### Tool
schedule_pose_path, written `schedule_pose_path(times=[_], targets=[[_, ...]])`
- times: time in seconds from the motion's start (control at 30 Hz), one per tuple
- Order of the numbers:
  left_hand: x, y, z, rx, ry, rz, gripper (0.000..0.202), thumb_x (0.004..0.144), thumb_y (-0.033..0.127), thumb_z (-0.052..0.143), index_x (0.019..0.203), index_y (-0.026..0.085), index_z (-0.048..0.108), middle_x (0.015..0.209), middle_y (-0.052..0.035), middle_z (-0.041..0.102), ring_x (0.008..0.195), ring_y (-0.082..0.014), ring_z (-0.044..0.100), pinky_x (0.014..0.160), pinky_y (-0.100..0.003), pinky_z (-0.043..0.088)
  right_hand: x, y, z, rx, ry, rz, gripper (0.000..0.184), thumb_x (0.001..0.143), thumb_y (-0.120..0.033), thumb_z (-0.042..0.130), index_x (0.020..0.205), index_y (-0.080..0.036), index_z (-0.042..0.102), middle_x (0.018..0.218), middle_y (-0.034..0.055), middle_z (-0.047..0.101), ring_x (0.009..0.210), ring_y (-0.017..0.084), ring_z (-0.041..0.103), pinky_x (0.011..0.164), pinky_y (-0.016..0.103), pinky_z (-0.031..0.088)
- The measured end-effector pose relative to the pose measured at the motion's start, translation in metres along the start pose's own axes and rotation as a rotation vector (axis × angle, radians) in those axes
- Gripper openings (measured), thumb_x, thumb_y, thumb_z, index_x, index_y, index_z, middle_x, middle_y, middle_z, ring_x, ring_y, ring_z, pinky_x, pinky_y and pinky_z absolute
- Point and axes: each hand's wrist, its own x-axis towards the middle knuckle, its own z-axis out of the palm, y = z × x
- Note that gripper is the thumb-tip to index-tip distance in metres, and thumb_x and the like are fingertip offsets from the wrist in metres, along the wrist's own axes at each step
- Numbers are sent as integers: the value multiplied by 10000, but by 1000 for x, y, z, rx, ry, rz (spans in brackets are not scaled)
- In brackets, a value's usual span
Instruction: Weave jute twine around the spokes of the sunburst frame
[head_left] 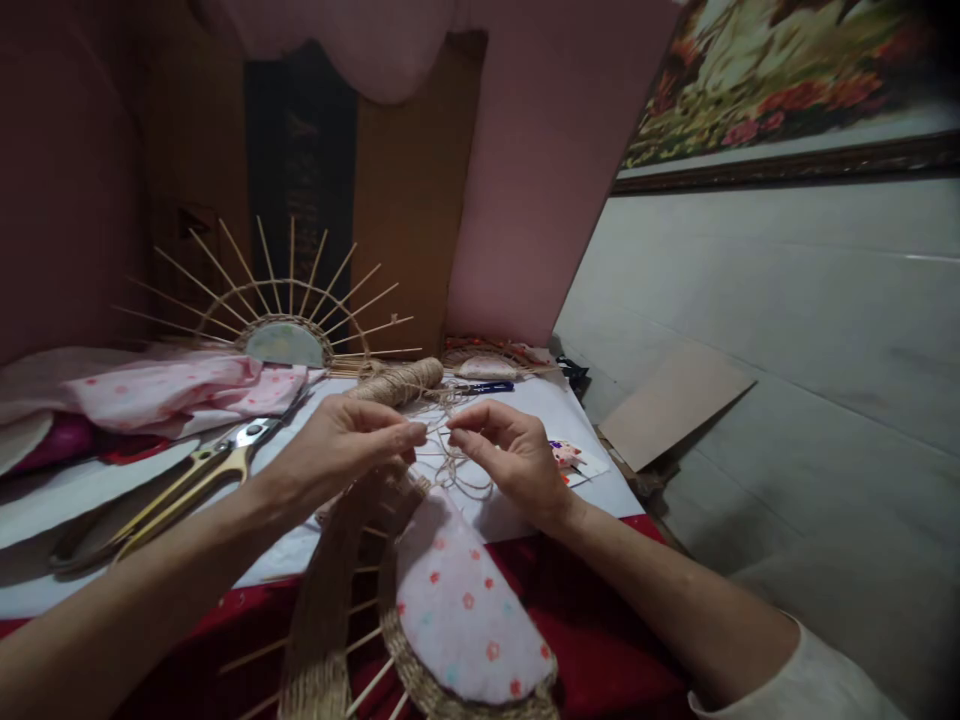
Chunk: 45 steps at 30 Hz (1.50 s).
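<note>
My left hand (pixel 352 440) and my right hand (pixel 517 460) are close together above the table, thumb and fingertips pinched. Between them runs a thin strand of jute twine (pixel 452 482), which hangs in loose loops below the fingertips. Just under my hands, tilted toward me, is a half-round woven piece (pixel 324 600) with thin sticks fanning out and twine bands around them. Its flat middle is covered with white floral cloth (pixel 465 610). My left wrist hides part of its upper end. Behind my hands lies a twine spool (pixel 401 382).
Large scissors (pixel 187 480) lie left of my left arm, beside crumpled pink floral cloth (pixel 180 385). A second fan of sticks (pixel 285 343) stands at the back against cardboard (pixel 420 210). A blue-handled tool (pixel 491 387) lies behind my right hand. A tiled wall (pixel 825 300) rises on the right.
</note>
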Motion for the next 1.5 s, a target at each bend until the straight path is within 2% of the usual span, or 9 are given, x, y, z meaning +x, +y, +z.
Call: schedule_pose_path(times=[0.1, 0.2, 0.33, 0.5, 0.7, 1.03, 1.17, 1.4, 1.5], targets=[[-5, 1, 10, -58, -70, -56, 314, 696, 447, 670, 559, 165, 644, 517, -9, 579, 477, -113, 485, 453, -231, 355, -5, -9, 1, 18, -59, -53, 129, 807, -275, 628, 918, -219, 663, 863, 21, 640, 788, 145, 575, 676, 288, 434], [-6, 0, 14, -59, -43, -60, 285, 647, 428, 707, 532, 178, 633, 485, 9, 539, 458, -111, 461, 436, -226, 341, -8, -17, 1, 16, -125, -85, 127, 822, -250, 607, 927, -231, 674, 878, 23, 643, 809, 150, 577, 681, 291, 433], [-4, 1, 14, -37, 28, 25, 191, 598, 356, 729, 522, 193, 663, 536, 5, 581, 504, -118, 478, 465, -225, 356, -11, -22, 1, 63, -182, -124, 90, 812, -228, 626, 882, -239, 681, 856, 19, 632, 811, 154, 569, 680, 297, 426], [-3, 2, 15, -11, 49, 108, 119, 591, 310, 719, 556, 198, 705, 594, -16, 618, 582, -145, 524, 548, -255, 411, -13, -20, 3, 118, -173, -125, 31, 787, -217, 657, 806, -240, 667, 808, 11, 617, 769, 152, 554, 693, 313, 428], [-3, -2, 15, 35, 40, 170, 94, 607, 298, 704, 586, 209, 725, 611, -16, 616, 616, -151, 529, 600, -270, 426, -15, -19, 5, 147, -172, -153, 105, 748, -175, 699, 814, -247, 663, 813, 3, 610, 749, 144, 547, 670, 303, 434], [-3, -7, 16, 55, 80, 246, 64, 604, 266, 733, 595, 204, 721, 648, -20, 624, 660, -156, 547, 631, -276, 442, -16, -23, 7, 36, -169, -238, 51, 778, -204, 660, 749, -240, 638, 763, 8, 586, 729, 155, 547, 694, 338, 447], [-2, -9, 15, 42, 52, 273, 79, 622, 282, 727, 609, 205, 731, 632, -23, 611, 660, -157, 538, 636, -280, 435, -17, -24, 8, 48, -190, -228, 82, 778, -156, 640, 768, -229, 602, 766, -1, 563, 724, 142, 527, 689, 321, 439], [-2, -9, 15, 4, 29, 235, 51, 631, 268, 721, 606, 224, 723, 661, -9, 620, 678, -158, 554, 652, -285, 438, -20, -24, 10, 69, -98, -251, 118, 772, -156, 675, 831, -247, 630, 787, -5, 609, 740, 140, 561, 683, 314, 453], [-2, -7, 15, 46, 44, 253, 65, 642, 270, 698, 602, 226, 725, 644, -10, 620, 667, -157, 542, 647, -285, 435, -20, -24, 9, 53, -106, -250, 137, 774, -161, 679, 865, -254, 638, 798, -2, 615, 737, 139, 569, 664, 310, 459]])
